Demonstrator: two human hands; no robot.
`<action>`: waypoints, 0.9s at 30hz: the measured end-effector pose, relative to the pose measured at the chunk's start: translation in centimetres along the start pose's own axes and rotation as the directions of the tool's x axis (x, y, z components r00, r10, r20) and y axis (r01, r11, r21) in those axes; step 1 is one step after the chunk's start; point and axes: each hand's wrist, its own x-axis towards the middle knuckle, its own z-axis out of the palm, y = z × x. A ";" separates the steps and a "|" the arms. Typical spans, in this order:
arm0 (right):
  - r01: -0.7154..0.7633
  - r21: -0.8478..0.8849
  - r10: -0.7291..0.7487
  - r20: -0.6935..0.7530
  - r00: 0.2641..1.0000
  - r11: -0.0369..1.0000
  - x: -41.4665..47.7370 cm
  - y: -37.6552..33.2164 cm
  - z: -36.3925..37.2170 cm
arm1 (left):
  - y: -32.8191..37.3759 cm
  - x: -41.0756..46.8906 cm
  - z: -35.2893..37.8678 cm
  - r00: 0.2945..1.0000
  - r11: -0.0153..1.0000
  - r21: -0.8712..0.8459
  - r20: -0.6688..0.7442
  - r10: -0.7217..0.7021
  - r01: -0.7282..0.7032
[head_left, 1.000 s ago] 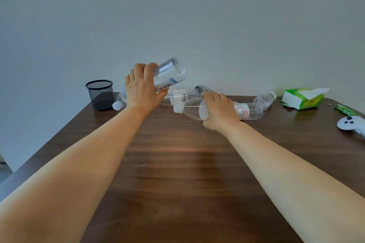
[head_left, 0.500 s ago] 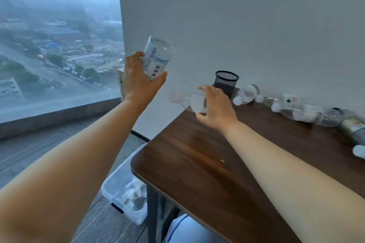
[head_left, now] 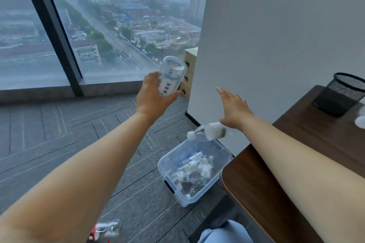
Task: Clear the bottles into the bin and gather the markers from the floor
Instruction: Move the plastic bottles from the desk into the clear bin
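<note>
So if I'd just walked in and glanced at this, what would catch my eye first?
Probably the clear bottle caught in mid-air, blurred, just under the open right hand and above the clear plastic bin on the floor beside the table. Next, the left hand gripping a labelled bottle, held up before the big window with its hazy city view.

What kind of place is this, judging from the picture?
Probably an upper-floor office: a floor-to-ceiling window looks over city streets, grey carpet tiles cover the floor, and a mesh pen holder stands on a wooden desk.
</note>
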 end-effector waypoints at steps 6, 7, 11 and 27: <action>-0.027 0.152 0.014 0.085 0.996 0.988 1.3 -0.9 1.4 | -2.2 -0.6 3.5 0.967 0.996 0.089 0.250 -0.042 0.020; -0.045 0.192 0.026 0.096 0.995 0.980 1.3 -0.7 1.5 | -2.6 -0.8 4.3 0.954 0.993 0.110 0.292 -0.068 0.037; -0.113 0.343 0.104 0.044 0.994 0.932 1.3 -0.1 1.7 | -3.8 -1.8 7.4 0.888 0.981 0.173 0.431 -0.160 0.093; -0.063 0.388 0.073 -0.011 0.997 0.919 1.2 -0.3 1.9 | -5.0 -2.7 10.0 0.882 0.968 0.244 0.441 -0.166 0.060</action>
